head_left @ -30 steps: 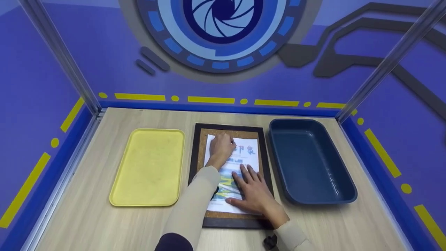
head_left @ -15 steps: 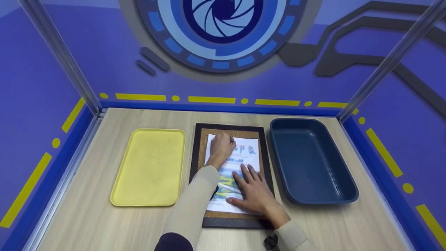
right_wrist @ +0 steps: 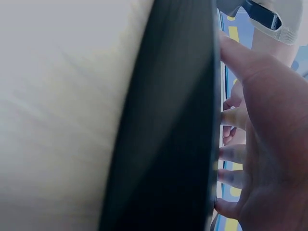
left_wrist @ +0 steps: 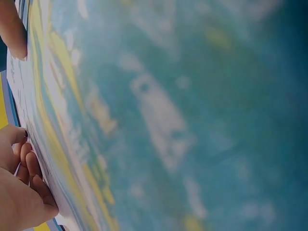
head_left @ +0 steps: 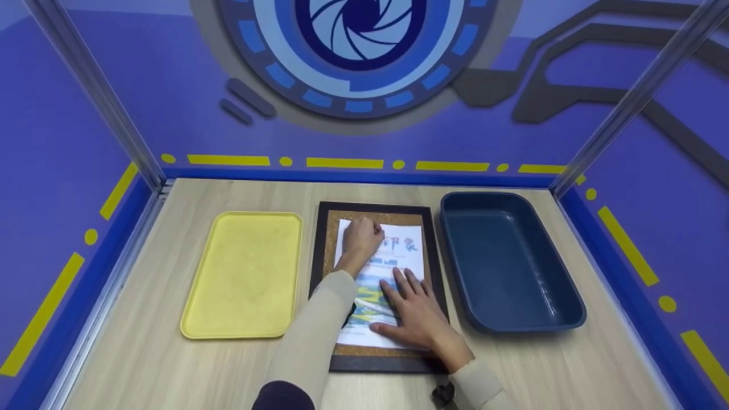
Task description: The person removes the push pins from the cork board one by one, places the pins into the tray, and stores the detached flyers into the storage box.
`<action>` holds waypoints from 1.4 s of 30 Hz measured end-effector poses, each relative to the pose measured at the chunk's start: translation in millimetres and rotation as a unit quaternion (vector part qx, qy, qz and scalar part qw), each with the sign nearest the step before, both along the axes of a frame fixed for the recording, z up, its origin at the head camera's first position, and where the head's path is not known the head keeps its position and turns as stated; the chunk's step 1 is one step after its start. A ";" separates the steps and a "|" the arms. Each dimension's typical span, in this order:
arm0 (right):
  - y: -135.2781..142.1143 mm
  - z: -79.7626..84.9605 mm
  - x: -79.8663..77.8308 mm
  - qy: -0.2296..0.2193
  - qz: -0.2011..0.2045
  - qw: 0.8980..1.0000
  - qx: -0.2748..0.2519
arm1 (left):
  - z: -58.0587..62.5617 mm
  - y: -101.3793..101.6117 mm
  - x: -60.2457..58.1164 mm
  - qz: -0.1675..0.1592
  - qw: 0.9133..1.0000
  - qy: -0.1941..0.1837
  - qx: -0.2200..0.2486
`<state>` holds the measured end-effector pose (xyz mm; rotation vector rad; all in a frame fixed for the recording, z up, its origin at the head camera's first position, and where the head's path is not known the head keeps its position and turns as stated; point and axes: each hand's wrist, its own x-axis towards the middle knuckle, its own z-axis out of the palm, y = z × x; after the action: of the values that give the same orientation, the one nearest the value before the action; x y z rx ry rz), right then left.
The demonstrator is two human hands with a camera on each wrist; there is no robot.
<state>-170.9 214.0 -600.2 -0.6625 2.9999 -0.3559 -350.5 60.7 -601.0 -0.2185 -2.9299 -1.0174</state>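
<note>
A printed paper sheet (head_left: 364, 333) with a landscape picture and Chinese characters lies on a black-framed cork board (head_left: 337, 364). My left hand (head_left: 360, 236) is at the sheet's upper left, fingers curled. In the left wrist view it pinches a small dark pin (left_wrist: 25, 133) between thumb and forefinger, close against the paper; most of the pin is hidden. My right hand (head_left: 418, 313) rests with fingers spread on the lower right of the sheet. In the right wrist view, the right hand's fingertips (right_wrist: 233, 154) press at the board's surface, above its dark frame edge (right_wrist: 168, 120).
A yellow tray (head_left: 242, 279) lies left of the board. To the right stands a deep dark blue bin (head_left: 507, 262), close beside the frame. All sit on a light wood table (head_left: 136, 364), with printed blue panels (head_left: 171, 114) at the back and sides.
Both hands keep their places on the sheet, and the board, tray and bin stay where they were. Only a very slight shift of the head view shows.
</note>
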 end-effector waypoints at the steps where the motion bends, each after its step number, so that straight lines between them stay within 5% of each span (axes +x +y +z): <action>1: 0.0 0.3 -0.1 0.000 0.001 1.000 0.000 | -0.1 -0.2 0.0 0.001 1.000 -0.002 0.003; 19: 0.2 -1.2 0.5 0.015 0.003 1.000 -0.002 | -0.9 -0.7 -1.2 0.004 1.000 0.022 -0.008; 42: 0.6 -0.2 0.0 0.004 -0.001 1.000 0.009 | -0.8 -2.7 -1.1 0.003 0.999 0.000 0.035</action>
<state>-170.9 214.6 -600.3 -0.6600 3.0077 -0.3261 -351.6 58.0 -601.8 -0.2087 -2.8870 -1.1177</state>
